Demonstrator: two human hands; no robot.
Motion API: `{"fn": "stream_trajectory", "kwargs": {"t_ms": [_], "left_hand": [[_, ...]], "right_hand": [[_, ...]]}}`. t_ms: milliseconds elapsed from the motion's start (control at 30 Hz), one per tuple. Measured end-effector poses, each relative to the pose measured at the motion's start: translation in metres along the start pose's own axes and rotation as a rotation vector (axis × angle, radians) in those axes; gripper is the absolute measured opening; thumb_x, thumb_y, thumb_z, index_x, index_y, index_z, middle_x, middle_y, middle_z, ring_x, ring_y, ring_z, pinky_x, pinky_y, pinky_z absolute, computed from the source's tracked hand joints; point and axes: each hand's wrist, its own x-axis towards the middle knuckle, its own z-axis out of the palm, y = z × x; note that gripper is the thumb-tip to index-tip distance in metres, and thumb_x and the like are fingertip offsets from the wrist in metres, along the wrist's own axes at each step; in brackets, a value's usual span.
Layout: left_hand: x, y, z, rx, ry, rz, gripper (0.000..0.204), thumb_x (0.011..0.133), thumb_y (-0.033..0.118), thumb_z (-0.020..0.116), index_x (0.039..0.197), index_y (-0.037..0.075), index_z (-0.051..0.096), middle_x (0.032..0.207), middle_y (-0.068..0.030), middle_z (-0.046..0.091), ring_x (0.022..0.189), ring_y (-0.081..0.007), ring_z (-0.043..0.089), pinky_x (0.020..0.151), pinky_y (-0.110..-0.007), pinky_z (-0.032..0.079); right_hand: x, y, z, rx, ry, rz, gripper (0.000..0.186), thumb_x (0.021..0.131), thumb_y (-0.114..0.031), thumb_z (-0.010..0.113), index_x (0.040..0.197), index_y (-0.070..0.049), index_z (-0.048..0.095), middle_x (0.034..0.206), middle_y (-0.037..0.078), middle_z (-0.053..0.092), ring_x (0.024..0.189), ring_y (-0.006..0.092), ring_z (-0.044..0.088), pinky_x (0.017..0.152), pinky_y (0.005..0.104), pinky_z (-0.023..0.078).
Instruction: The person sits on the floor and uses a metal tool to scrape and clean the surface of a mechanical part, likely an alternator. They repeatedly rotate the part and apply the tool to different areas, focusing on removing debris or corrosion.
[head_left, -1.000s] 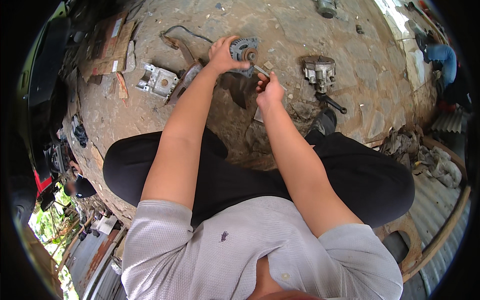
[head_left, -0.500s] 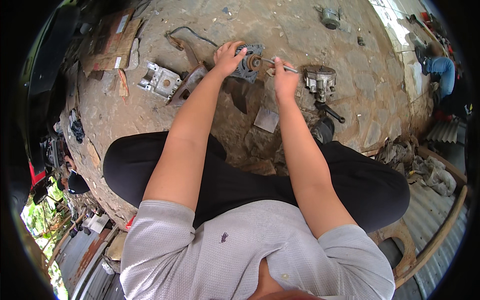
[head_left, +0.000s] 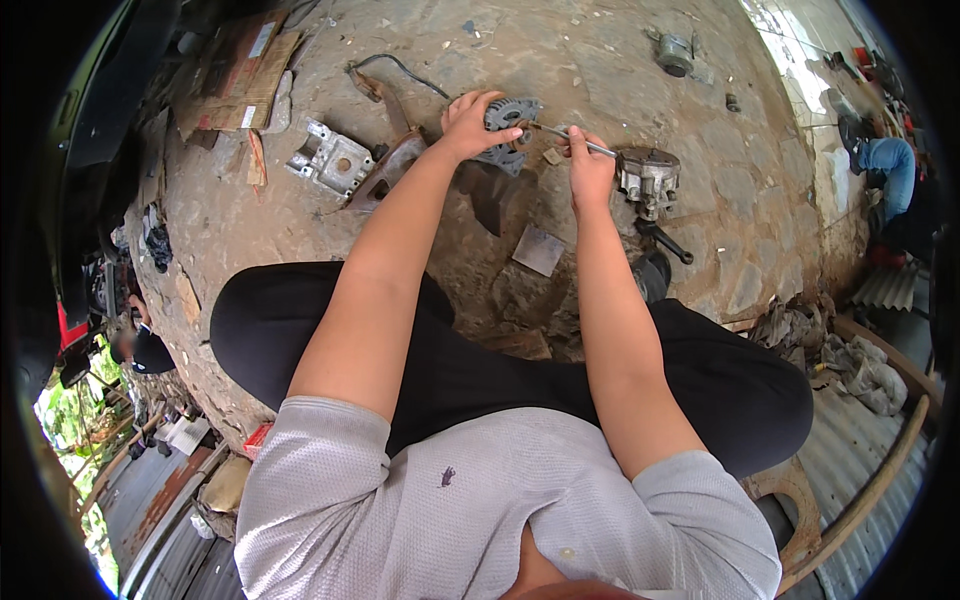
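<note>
My left hand is closed round the left side of a grey, finned alternator, which stands on the stony ground ahead of me. Its thumb reaches across to the brownish pulley and covers part of it. From the right, my right hand grips a thin metal rod between thumb and fingers. The rod slants up to the left, its far tip at the pulley. Whether the tip touches or sits inside the pulley is too small to tell. A rusty dark metal piece lies just below the alternator.
Left of my hands lie a silver metal housing and a rusty bracket. A round metal pump-like part with a black handle is at right. A square plate lies nearer me. Another person sits far right.
My left thumb has moved down and right onto the pulley. The rod and my right hand have shifted slightly to the right. The whole view has moved a little.
</note>
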Motion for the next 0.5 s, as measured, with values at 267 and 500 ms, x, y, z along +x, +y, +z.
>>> {"fn": "stream_trajectory", "kwargs": {"t_ms": [267,500], "left_hand": [[0.002,-0.003,0.002,-0.034,0.024,0.017,0.092,0.077,0.07,0.08,0.151,0.023,0.051,0.156,-0.0141,0.045,0.149,-0.0391,0.033,0.122,-0.054,0.026],[0.004,-0.016,0.008,-0.055,0.015,0.049,0.093,0.077,0.075,0.077,0.152,0.028,0.05,0.157,-0.0113,0.042,0.152,-0.0368,0.028,0.123,-0.056,0.019]], "right_hand": [[-0.009,0.026,-0.009,0.189,-0.044,0.227,0.026,0.103,-0.023,0.066,0.105,0.002,0.072,0.086,0.01,0.077,0.07,0.0128,0.061,0.066,0.0286,0.047],[-0.008,0.018,-0.016,0.266,0.009,0.26,0.024,0.104,-0.022,0.064,0.1,0.0,0.071,0.084,0.01,0.076,0.069,0.0128,0.061,0.064,0.0279,0.046]]}}
